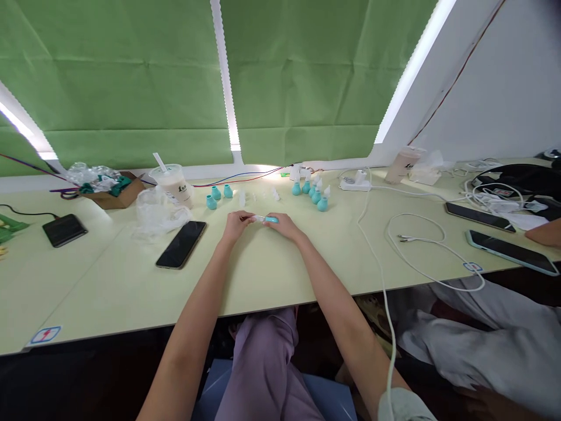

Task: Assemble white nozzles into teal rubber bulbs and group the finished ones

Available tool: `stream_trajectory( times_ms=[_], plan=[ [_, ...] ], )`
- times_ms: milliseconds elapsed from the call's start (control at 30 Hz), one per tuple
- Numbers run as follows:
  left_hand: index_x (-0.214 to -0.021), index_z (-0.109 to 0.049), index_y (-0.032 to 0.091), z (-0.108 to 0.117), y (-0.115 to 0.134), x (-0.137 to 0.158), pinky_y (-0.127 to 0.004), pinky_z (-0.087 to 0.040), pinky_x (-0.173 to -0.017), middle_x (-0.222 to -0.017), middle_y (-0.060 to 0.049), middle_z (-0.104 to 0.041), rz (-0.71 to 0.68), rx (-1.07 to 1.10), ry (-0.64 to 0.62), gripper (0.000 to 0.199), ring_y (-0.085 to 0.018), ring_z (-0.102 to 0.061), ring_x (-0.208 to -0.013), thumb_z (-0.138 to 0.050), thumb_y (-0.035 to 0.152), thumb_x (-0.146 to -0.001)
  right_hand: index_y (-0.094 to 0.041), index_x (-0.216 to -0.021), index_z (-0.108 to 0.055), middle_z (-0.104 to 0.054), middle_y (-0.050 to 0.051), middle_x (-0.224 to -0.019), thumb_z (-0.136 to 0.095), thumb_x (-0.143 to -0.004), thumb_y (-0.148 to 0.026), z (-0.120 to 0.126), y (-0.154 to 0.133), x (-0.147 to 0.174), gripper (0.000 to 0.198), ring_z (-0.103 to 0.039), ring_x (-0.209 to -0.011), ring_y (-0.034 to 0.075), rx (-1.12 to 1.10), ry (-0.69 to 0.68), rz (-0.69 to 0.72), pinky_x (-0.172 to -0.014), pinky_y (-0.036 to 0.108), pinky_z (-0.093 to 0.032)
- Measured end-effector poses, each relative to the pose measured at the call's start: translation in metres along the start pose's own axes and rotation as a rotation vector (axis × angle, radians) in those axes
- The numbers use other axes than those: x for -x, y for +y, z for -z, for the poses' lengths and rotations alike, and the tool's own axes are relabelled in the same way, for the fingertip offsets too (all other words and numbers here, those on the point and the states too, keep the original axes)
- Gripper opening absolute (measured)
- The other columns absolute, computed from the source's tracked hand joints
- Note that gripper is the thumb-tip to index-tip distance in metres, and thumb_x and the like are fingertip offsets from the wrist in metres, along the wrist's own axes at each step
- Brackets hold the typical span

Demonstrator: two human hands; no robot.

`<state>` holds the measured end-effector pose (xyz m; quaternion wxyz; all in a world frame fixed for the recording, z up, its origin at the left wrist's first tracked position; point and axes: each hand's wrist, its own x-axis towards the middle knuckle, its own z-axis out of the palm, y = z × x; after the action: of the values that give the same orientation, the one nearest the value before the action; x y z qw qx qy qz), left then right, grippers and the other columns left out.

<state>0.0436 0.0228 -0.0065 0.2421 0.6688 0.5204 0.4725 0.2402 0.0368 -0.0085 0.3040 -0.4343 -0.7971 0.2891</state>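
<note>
Green blinds: hung across most of the far side, creased crosswise, edges scalloped.
Middle gap: narrow, slightly slanted, bright white between two blinds.
Right gap: steeply leaning, pale light along its length.
Left gap: strongest glare, burnt out in part.
White sill: low strip beneath the blinds.
Right wall: plain, white going grey toward the upper corner.
Wall cord: reddish brown, diagonal.
Table: long, pale yellow-green, spanning the view.
Table seam: diagonal, at left.
Blue seat: partly visible, bottom edge.
Under-table space: near black, floor indistinct.
</note>
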Motion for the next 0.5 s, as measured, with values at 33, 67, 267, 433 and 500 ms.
stream_trajectory(
  times_ms=[33, 67, 267, 433, 500],
  plan=[
    [-0.077, -0.073, 0.015, -0.0006, 0.0007, 0.0007, -0.025, -0.04, -0.055, -0.066, -0.003, -0.066, 0.004, 0.008, 0.009, 0.025, -0.012, -0.05, -0.056, -0.064, 0.035, -0.064, -0.021, -0.084, -0.064, -0.061, -0.001, -0.076, -0.05, -0.077, -0.049, -0.0006, 0.0006, -0.0003, 0.032, -0.051, -0.072, 0.014, -0.008, 0.001, 0.004, -0.064, 0.022, -0.033],
    [-0.077, -0.073, 0.015, -0.0011, 0.0012, 0.0013, -0.025, -0.04, -0.055, -0.065, -0.002, -0.065, 0.007, 0.012, 0.019, 0.024, -0.012, -0.05, -0.056, -0.064, 0.034, -0.063, -0.021, -0.084, -0.064, -0.061, -0.001, -0.076, -0.05, -0.077, -0.048, -0.0011, 0.0012, -0.0005, 0.031, -0.05, -0.072, 0.014, -0.017, 0.001, 0.009, -0.065, 0.022, -0.033],
    [-0.074, -0.073, 0.016, -0.0018, 0.0002, 0.0025, -0.025, -0.037, -0.053, -0.058, 0.0, -0.061, 0.009, 0.031, -0.002, 0.026, -0.011, -0.045, -0.054, -0.064, 0.037, -0.062, -0.021, -0.082, -0.064, -0.06, -0.002, -0.074, -0.05, -0.076, -0.046, -0.0005, 0.0024, 0.0015, 0.03, -0.05, -0.071, 0.013, -0.034, -0.005, 0.016, -0.063, 0.022, -0.033],
    [-0.074, -0.073, 0.016, -0.0013, 0.0013, 0.0022, -0.025, -0.036, -0.054, -0.057, 0.001, -0.059, -0.008, 0.021, -0.024, 0.026, -0.011, -0.045, -0.054, -0.063, 0.038, -0.064, -0.021, -0.081, -0.065, -0.06, -0.002, -0.074, -0.05, -0.076, -0.046, 0.0002, 0.0011, 0.003, 0.029, -0.05, -0.07, 0.013, -0.018, 0.009, 0.01, -0.062, 0.022, -0.033],
    [-0.074, -0.073, 0.016, -0.0007, 0.0023, 0.0028, -0.025, -0.036, -0.054, -0.057, 0.001, -0.058, -0.02, 0.017, -0.034, 0.025, -0.011, -0.045, -0.054, -0.063, 0.037, -0.064, -0.021, -0.08, -0.065, -0.061, -0.002, -0.075, -0.05, -0.076, -0.045, -0.0004, 0.0012, 0.0028, 0.029, -0.051, -0.071, 0.013, -0.017, 0.014, 0.006, -0.063, 0.022, -0.033]
  ],
)
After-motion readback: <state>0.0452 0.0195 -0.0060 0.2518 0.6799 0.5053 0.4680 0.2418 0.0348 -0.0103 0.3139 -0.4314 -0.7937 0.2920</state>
